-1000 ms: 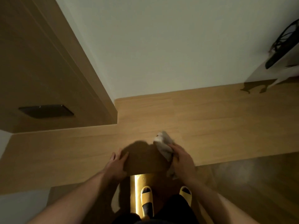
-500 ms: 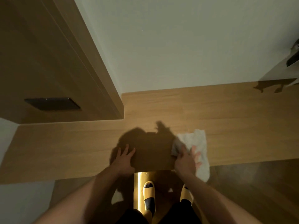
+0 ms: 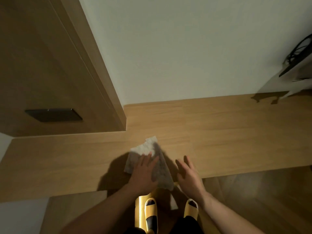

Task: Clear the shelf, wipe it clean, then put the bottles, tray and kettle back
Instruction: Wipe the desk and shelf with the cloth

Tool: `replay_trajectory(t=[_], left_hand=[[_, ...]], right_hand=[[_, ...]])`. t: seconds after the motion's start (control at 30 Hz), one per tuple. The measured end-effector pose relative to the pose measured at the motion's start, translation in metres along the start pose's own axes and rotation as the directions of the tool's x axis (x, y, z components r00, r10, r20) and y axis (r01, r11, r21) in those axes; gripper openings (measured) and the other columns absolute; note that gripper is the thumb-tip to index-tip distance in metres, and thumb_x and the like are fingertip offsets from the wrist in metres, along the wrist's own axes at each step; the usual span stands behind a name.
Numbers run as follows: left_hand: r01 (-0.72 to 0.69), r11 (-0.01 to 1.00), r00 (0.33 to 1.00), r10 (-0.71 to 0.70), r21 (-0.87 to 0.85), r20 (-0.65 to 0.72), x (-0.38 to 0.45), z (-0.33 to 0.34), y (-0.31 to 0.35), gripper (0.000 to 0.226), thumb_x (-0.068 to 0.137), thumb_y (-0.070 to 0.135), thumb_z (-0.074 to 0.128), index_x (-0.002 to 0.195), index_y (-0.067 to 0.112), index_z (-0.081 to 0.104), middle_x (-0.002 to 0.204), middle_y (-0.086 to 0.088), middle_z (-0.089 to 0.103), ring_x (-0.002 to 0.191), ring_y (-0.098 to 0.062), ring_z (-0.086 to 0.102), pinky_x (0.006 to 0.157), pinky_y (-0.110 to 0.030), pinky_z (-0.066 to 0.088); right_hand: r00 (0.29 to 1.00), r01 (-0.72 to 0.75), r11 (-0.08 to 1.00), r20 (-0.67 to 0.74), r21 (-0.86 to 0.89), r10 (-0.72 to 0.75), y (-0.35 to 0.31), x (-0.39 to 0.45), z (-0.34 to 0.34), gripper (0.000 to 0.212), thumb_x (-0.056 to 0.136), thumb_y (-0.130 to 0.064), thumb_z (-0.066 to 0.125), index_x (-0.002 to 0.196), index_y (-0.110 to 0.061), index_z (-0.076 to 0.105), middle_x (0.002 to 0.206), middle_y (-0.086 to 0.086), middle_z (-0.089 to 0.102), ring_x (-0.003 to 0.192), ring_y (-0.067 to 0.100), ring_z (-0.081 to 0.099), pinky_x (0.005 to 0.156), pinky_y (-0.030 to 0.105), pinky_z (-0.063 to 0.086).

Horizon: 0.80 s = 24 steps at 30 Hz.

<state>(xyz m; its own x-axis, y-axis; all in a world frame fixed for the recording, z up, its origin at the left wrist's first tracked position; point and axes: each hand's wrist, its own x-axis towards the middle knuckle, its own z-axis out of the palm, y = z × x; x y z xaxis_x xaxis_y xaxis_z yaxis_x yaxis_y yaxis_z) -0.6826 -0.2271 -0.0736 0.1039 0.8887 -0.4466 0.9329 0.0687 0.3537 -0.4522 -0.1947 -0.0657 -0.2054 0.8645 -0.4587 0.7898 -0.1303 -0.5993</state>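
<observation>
A long wooden shelf [image 3: 228,132] runs across the view below a white wall. A pale cloth [image 3: 143,149] lies spread on it near the front edge. My left hand [image 3: 145,174] lies flat on the cloth, fingers straight. To its right my right hand [image 3: 189,176] hovers or rests at the shelf's edge, fingers spread and holding nothing. No bottles, tray or kettle show in this view.
A wooden cabinet panel [image 3: 50,65] with a dark recessed handle [image 3: 54,114] rises at the left. A dark object with cables [image 3: 298,59] sits at the far right. Below the shelf stand my feet in yellow slippers [image 3: 151,215] on dark flooring.
The cloth passed from under my right hand to under my left hand and shifted left on the shelf. My right hand let go of it and now sits open beside it.
</observation>
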Motion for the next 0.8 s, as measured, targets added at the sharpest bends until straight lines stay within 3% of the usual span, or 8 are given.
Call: replay_trajectory(t=[0.1,0.2,0.33,0.47,0.53,0.63,0.8], left_hand=[[0.049,0.998,0.992,-0.054,0.047,0.116,0.019,0.014,0.011,0.107,0.085,0.069,0.06,0.16,0.043,-0.012,0.17,0.003,-0.021,0.154,-0.04,-0.018,0.123,-0.065,0.005],[0.058,0.994,0.989,-0.069,0.091,0.131,0.026,0.021,0.005,0.099,0.091,0.067,0.055,0.161,0.042,-0.012,0.169,0.004,-0.023,0.154,-0.043,-0.018,0.121,-0.065,0.008],[0.089,0.994,0.996,-0.09,0.062,0.024,0.026,0.015,-0.021,0.063,0.105,0.029,0.05,0.159,0.045,0.022,0.172,0.01,0.003,0.158,-0.031,0.003,0.122,-0.051,0.027],[0.187,0.971,0.977,-0.199,-0.147,-0.076,0.023,-0.004,-0.055,0.051,0.103,0.017,0.049,0.148,0.039,0.05,0.167,0.011,0.024,0.155,-0.029,0.021,0.125,-0.049,0.024],[0.276,0.933,0.939,-0.313,-0.231,-0.144,0.029,-0.015,-0.063,0.048,0.103,0.022,0.049,0.148,0.038,0.05,0.167,0.008,0.029,0.152,-0.03,0.029,0.123,-0.05,0.028],[0.296,0.924,0.922,-0.342,-0.241,-0.181,0.04,-0.021,-0.047,0.051,0.104,0.033,0.049,0.155,0.032,0.042,0.167,0.001,0.03,0.15,-0.03,0.032,0.123,-0.047,0.028],[0.332,0.909,0.943,-0.328,-0.252,0.059,0.053,0.014,0.032,0.058,0.105,0.051,0.041,0.158,0.029,0.036,0.171,-0.006,0.017,0.152,-0.042,0.018,0.123,-0.056,0.023]], right_hand=[[0.994,-0.109,0.984,0.013,-0.141,0.112,0.029,-0.014,-0.017,0.072,0.098,-0.028,0.061,0.16,-0.039,0.025,0.171,-0.005,-0.002,0.158,0.026,-0.002,0.126,0.042,0.012],[0.984,-0.176,0.972,-0.014,-0.156,0.176,0.045,-0.026,-0.029,0.075,0.099,-0.029,0.061,0.161,-0.039,0.02,0.171,-0.006,-0.006,0.158,0.025,-0.006,0.125,0.041,0.01],[0.97,-0.241,0.965,-0.03,-0.099,0.239,0.063,-0.041,-0.036,0.076,0.099,-0.027,0.062,0.162,-0.036,0.02,0.171,-0.007,-0.006,0.158,0.022,-0.007,0.127,0.044,0.012],[0.956,-0.287,0.958,-0.068,-0.024,0.284,0.073,-0.056,-0.052,0.076,0.098,-0.027,0.063,0.161,-0.037,0.021,0.171,-0.009,-0.004,0.158,0.02,-0.006,0.127,0.043,0.01],[0.949,-0.296,0.955,-0.104,0.021,0.297,0.078,-0.063,-0.063,0.076,0.098,-0.026,0.063,0.161,-0.037,0.022,0.171,-0.009,-0.002,0.158,0.02,-0.004,0.128,0.043,0.012],[0.934,-0.306,0.947,-0.161,0.095,0.318,0.09,-0.073,-0.084,0.074,0.098,-0.027,0.063,0.161,-0.037,0.024,0.171,-0.01,0.001,0.158,0.02,0.001,0.128,0.045,0.016],[0.919,-0.325,0.934,-0.184,0.146,0.349,0.128,-0.083,-0.116,0.073,0.097,-0.032,0.064,0.16,-0.038,0.026,0.17,-0.015,-0.004,0.158,0.021,0.006,0.127,0.044,0.019]])
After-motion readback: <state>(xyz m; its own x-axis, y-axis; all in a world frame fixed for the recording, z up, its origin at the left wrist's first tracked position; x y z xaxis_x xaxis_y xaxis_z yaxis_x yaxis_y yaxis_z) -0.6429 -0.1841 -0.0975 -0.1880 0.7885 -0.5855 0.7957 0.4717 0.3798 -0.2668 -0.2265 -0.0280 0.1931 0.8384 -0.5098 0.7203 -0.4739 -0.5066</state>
